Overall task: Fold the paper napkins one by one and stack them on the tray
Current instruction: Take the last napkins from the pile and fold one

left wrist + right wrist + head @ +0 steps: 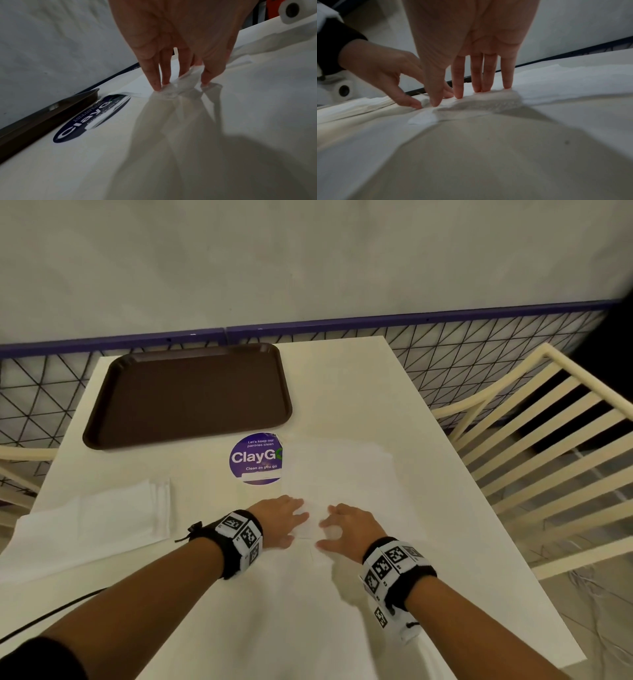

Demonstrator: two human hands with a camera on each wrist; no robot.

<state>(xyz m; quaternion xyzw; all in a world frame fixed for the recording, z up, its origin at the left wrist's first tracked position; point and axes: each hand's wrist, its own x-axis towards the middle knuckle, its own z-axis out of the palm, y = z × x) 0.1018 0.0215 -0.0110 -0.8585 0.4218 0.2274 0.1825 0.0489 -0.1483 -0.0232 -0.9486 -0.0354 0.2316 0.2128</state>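
Note:
An unfolded white paper napkin (pixel 339 470) lies flat on the white table (pixel 342 392), right of centre. Both hands meet at its near edge. My left hand (pixel 298 525) pinches a crumpled bit of that edge (pixel 181 83) between thumb and fingers. My right hand (pixel 325 527) stands arched beside it, its straight fingertips (pixel 477 90) pressing on the napkin, which humps up in front of them (pixel 481 104). A pile of white napkins (pixel 113 518) lies at the left. The brown tray (pixel 191 395) at the far left of the table holds nothing.
A round purple sticker (pixel 255 458) sits between tray and napkin, its right side covered by the napkin. A cream slatted chair (pixel 548 440) stands to the right. Black wire mesh (pixel 479 354) and a grey wall run behind. A black cable (pixel 51 614) crosses the near left corner.

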